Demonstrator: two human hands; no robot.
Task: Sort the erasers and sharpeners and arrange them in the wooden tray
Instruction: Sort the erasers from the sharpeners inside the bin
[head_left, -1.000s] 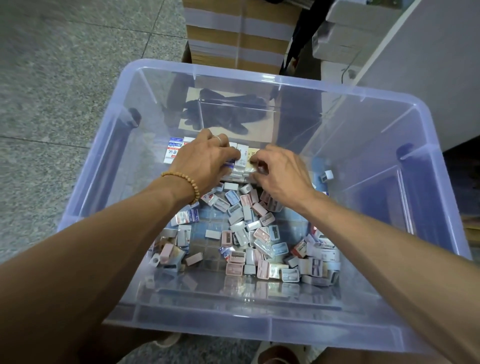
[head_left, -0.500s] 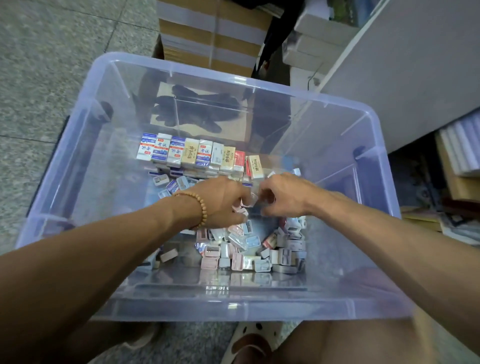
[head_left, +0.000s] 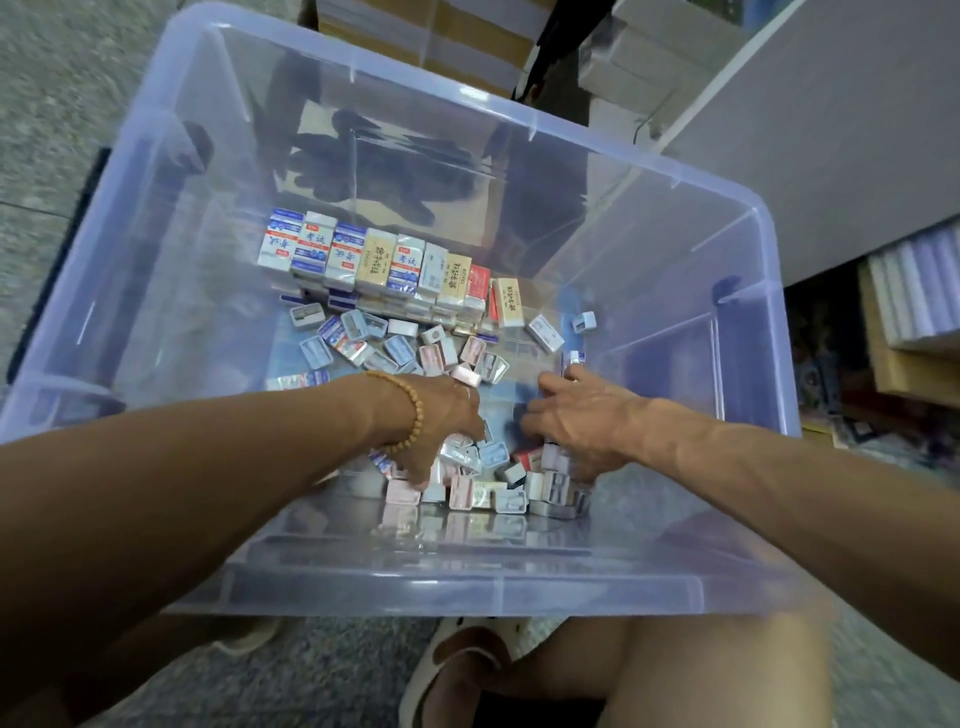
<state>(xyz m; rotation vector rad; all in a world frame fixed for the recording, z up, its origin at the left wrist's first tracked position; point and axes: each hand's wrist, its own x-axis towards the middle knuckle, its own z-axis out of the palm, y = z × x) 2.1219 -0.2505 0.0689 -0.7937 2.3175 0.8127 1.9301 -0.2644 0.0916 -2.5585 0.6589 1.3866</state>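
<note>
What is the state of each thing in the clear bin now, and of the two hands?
Clear plastic bin: lid off, standing on the floor.
Row of erasers: lined up side by side at the far side of the bin floor.
Loose sharpeners: scattered, unsorted.
Left hand: reaching down into the near pile, fingers hidden.
Right hand: in the same pile, fingers curled; its hold is unclear.

One clear plastic bin (head_left: 727, 223); two hands inside it, left hand (head_left: 441, 415) and right hand (head_left: 582, 415); nine erasers (head_left: 374, 262) on top of the standing row; dozens of small sharpeners (head_left: 452, 358) loose, too jumbled to count; one bead bracelet (head_left: 413, 410)
</note>
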